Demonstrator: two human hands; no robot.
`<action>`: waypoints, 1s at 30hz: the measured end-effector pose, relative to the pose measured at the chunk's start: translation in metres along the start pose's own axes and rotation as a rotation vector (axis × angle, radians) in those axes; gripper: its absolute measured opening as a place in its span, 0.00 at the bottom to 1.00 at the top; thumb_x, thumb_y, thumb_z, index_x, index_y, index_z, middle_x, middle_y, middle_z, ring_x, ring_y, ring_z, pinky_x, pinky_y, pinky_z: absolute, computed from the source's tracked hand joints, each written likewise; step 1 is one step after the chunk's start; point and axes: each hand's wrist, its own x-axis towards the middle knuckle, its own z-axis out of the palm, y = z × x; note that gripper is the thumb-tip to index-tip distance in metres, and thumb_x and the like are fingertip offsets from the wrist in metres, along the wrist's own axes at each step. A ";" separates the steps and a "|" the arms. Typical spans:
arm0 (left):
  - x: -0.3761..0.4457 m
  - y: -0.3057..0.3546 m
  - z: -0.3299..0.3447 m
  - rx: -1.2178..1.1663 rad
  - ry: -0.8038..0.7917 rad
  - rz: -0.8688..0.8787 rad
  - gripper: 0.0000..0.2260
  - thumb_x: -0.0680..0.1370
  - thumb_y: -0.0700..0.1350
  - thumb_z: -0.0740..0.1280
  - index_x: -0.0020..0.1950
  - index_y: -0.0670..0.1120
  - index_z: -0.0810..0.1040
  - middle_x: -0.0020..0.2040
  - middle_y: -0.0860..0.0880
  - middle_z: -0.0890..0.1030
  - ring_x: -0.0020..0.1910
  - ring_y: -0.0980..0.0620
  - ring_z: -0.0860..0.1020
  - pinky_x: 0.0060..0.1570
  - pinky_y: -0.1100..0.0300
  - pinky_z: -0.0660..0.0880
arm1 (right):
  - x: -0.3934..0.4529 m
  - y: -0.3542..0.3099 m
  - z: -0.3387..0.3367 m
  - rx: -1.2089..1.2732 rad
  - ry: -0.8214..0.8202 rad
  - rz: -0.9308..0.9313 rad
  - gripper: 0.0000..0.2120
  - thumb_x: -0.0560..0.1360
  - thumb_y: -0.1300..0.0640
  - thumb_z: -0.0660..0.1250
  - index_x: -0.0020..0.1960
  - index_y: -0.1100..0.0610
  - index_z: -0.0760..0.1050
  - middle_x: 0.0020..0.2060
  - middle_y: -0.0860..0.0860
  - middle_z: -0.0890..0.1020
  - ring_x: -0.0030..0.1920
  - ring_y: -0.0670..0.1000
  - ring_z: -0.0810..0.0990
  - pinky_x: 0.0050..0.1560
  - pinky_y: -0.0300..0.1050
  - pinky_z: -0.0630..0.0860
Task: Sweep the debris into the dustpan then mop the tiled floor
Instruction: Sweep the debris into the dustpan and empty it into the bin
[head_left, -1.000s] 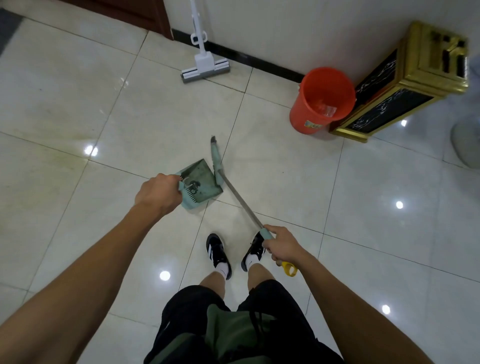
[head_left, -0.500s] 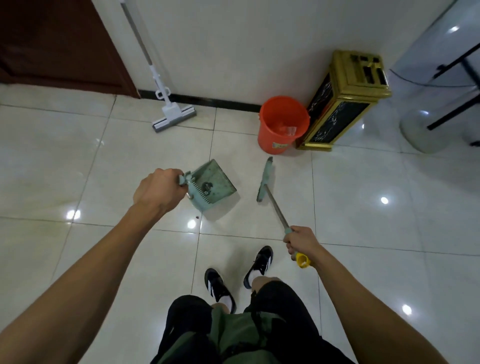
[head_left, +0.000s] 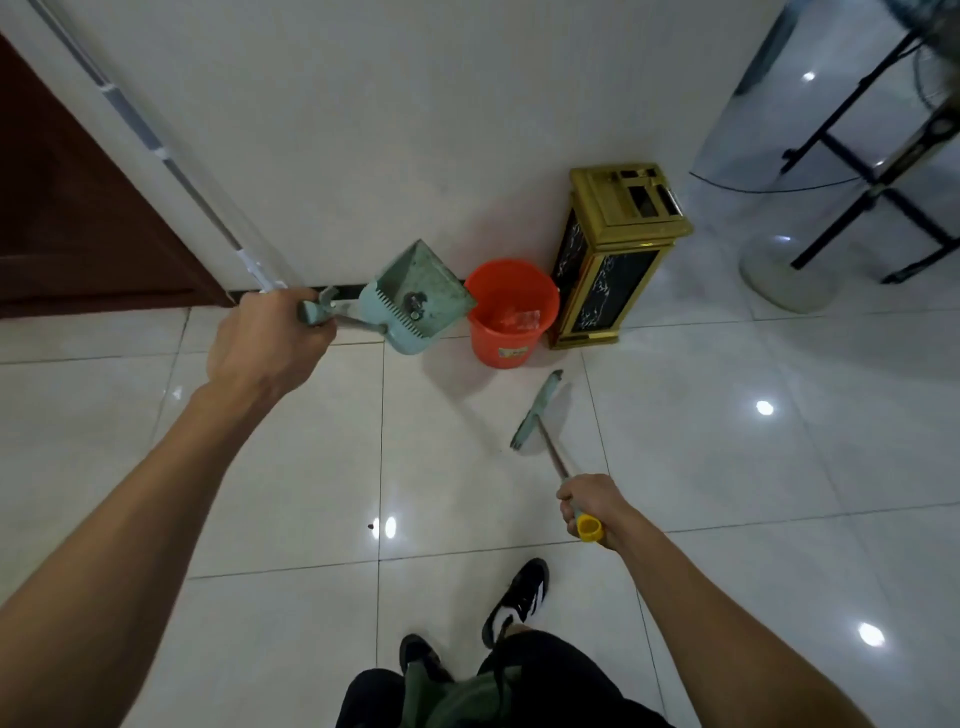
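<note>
My left hand (head_left: 267, 340) grips the handle of a pale green dustpan (head_left: 415, 301), held up off the floor just left of the orange bucket (head_left: 511, 312). Dark bits of debris lie inside the pan near its comb teeth. My right hand (head_left: 589, 506) grips the metal handle of a green broom (head_left: 535, 410), whose head rests on the white tiled floor (head_left: 727, 467) below the bucket. The handle's yellow end cap sticks out under my fist. A white mop handle (head_left: 156, 137) leans against the wall at the left; its head is hidden behind my left hand. One small dark speck (head_left: 370, 526) lies on the tile.
A gold and black bin (head_left: 613, 254) stands against the wall right of the bucket. A glass tabletop with a black frame (head_left: 852, 171) fills the upper right. A dark wooden door (head_left: 62, 218) is at far left. My black shoes (head_left: 517, 600) are at the bottom.
I have stepped toward the wall. My left hand has lifted the dustpan up and right, close beside the bucket. The broom has swung right and now rests below the bucket.
</note>
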 end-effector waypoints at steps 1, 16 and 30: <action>0.005 0.005 0.001 -0.007 0.006 -0.008 0.08 0.78 0.50 0.69 0.53 0.49 0.84 0.44 0.41 0.83 0.40 0.39 0.77 0.39 0.50 0.75 | 0.002 -0.004 -0.004 0.003 -0.011 0.005 0.03 0.76 0.72 0.62 0.46 0.70 0.74 0.26 0.57 0.73 0.21 0.52 0.68 0.21 0.38 0.67; -0.031 -0.031 0.036 -0.044 -0.043 -0.194 0.07 0.80 0.50 0.69 0.51 0.48 0.83 0.38 0.48 0.79 0.33 0.50 0.73 0.32 0.57 0.65 | 0.023 -0.006 0.031 -0.139 -0.210 0.074 0.05 0.76 0.70 0.63 0.50 0.67 0.75 0.28 0.58 0.74 0.23 0.51 0.69 0.23 0.38 0.67; -0.210 -0.188 0.070 -0.004 -0.124 -0.627 0.10 0.80 0.55 0.67 0.46 0.51 0.81 0.36 0.48 0.78 0.35 0.46 0.75 0.36 0.54 0.70 | 0.002 0.081 0.133 -0.296 -0.363 0.054 0.05 0.78 0.68 0.63 0.53 0.64 0.75 0.31 0.58 0.75 0.25 0.50 0.71 0.23 0.39 0.68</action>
